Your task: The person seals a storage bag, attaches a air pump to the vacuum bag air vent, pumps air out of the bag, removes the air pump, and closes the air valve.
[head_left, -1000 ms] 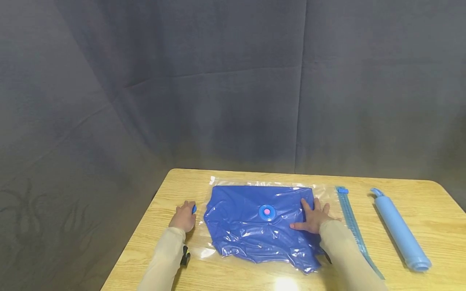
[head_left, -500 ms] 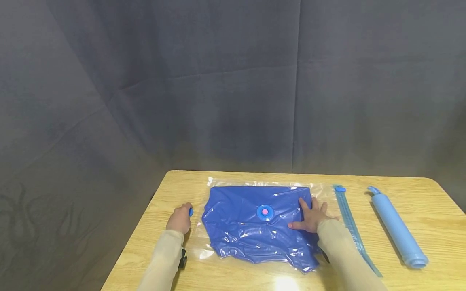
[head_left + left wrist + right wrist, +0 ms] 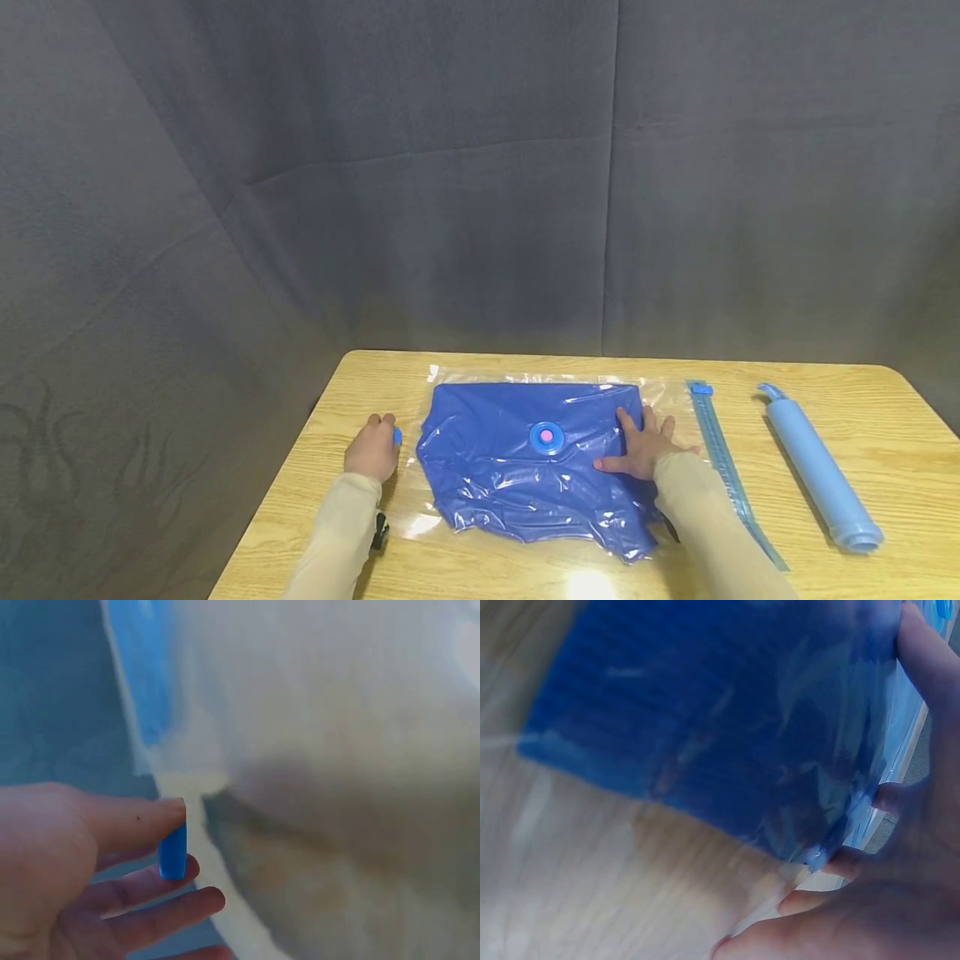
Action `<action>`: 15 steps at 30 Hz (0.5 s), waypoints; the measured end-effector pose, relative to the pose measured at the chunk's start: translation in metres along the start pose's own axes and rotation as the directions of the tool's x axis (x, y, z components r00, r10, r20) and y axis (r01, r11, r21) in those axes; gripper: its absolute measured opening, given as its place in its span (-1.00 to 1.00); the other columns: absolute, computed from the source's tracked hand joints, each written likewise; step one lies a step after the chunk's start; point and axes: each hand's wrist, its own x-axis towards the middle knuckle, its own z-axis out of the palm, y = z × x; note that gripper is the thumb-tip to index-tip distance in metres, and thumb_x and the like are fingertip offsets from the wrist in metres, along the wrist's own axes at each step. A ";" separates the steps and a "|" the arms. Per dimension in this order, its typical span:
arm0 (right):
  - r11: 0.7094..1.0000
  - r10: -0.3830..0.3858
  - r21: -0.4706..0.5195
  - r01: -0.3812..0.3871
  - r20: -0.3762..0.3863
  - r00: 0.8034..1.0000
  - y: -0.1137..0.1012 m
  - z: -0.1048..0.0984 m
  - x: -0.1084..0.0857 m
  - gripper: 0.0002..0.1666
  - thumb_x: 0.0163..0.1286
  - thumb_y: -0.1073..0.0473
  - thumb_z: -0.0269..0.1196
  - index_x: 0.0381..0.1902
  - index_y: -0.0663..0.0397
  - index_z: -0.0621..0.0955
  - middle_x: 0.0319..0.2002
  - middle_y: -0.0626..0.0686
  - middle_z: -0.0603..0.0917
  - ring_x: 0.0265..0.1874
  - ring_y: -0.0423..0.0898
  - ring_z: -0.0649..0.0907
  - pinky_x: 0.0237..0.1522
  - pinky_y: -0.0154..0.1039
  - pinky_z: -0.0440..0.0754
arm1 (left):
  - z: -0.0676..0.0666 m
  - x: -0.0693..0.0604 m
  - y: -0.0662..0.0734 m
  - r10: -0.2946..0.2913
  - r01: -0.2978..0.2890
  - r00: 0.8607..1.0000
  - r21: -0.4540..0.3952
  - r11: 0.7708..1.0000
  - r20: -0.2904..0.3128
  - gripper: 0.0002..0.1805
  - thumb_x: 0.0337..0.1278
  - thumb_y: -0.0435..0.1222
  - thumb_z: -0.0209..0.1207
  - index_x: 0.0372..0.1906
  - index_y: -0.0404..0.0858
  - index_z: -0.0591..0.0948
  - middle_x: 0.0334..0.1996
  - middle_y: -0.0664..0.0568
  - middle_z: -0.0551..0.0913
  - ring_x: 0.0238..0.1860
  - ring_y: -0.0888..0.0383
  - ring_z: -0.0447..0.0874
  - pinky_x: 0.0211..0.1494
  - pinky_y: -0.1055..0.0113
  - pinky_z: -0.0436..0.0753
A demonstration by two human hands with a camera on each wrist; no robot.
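A transparent vacuum storage bag [image 3: 670,400] lies flat on the table with folded blue cloth [image 3: 487,417] inside. The bag's round blue valve [image 3: 547,437] with a pink centre faces up, uncovered. Left of the bag, my left hand [image 3: 372,448] pinches a small blue cap [image 3: 173,853] between thumb and index finger; the other fingers extend loosely. My right hand [image 3: 645,447] rests with spread fingers on the bag's right part, over the cloth's edge. In the right wrist view, the right hand's fingers [image 3: 926,656] touch the clear film.
A light blue hand pump [image 3: 821,471] lies on the right of the wooden table [image 3: 480,575]. Along the bag's right edge runs a teal zip seal [image 3: 722,454] with a blue slider [image 3: 702,389] at its far end. A grey curtain [image 3: 480,208] hangs behind.
My left hand has turned a little beside the bag, still holding the cap. The right hand stays in place on the bag. The head view has shifted slightly.
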 end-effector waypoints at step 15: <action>1.000 0.000 0.006 0.000 -0.007 1.000 0.002 0.001 0.001 0.41 -0.07 -0.50 0.34 0.49 0.15 0.01 0.42 0.54 -0.15 0.35 0.66 -0.20 0.01 0.76 -0.11 | -0.015 0.004 0.089 0.326 -0.342 0.939 -0.183 0.922 -0.113 -0.57 0.11 -0.28 0.26 0.10 -0.34 0.55 -0.02 -0.14 0.62 0.02 -0.08 0.63 0.13 0.06 0.60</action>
